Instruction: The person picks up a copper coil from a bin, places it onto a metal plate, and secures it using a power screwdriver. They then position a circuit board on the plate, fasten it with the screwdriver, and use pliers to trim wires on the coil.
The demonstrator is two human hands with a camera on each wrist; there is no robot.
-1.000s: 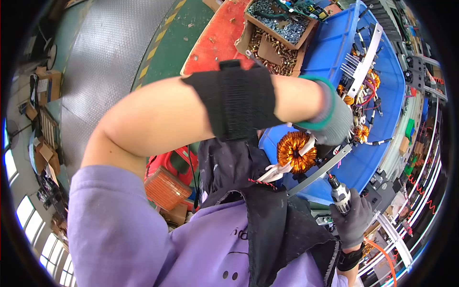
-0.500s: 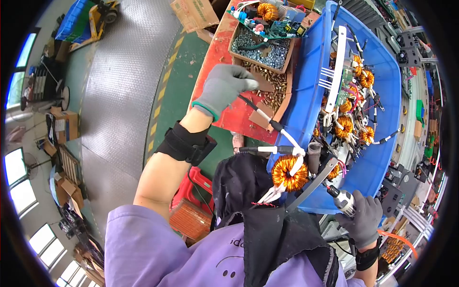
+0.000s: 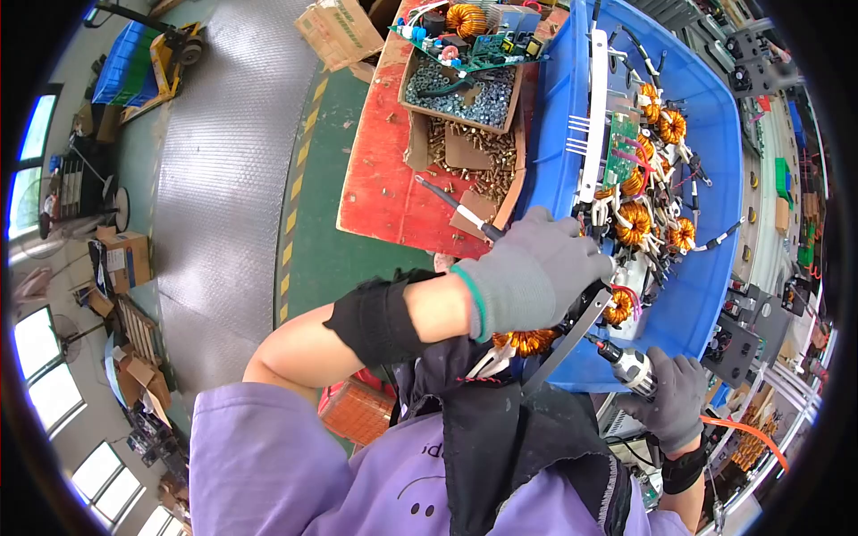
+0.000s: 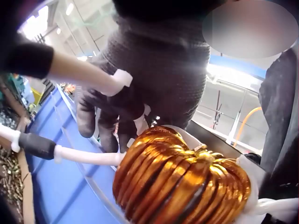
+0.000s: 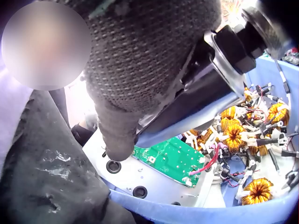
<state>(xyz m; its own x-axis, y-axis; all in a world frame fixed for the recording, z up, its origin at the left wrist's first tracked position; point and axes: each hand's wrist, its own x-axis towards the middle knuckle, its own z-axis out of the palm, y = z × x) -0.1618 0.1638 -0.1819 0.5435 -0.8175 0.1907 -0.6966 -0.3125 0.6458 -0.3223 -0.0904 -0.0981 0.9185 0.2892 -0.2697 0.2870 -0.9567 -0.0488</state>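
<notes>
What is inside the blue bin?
Copper-wound coils, black-sleeved cables and a green circuit board show inside the blue bin. The pile covers much of the bin's floor, so anything underneath cannot be seen.

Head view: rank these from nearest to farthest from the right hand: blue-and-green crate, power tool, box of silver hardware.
From the right hand:
1. Power tool, held in it.
2. Box of silver hardware, leftward, by the red table.
3. Blue-and-green crate, far left, in the background.
</notes>
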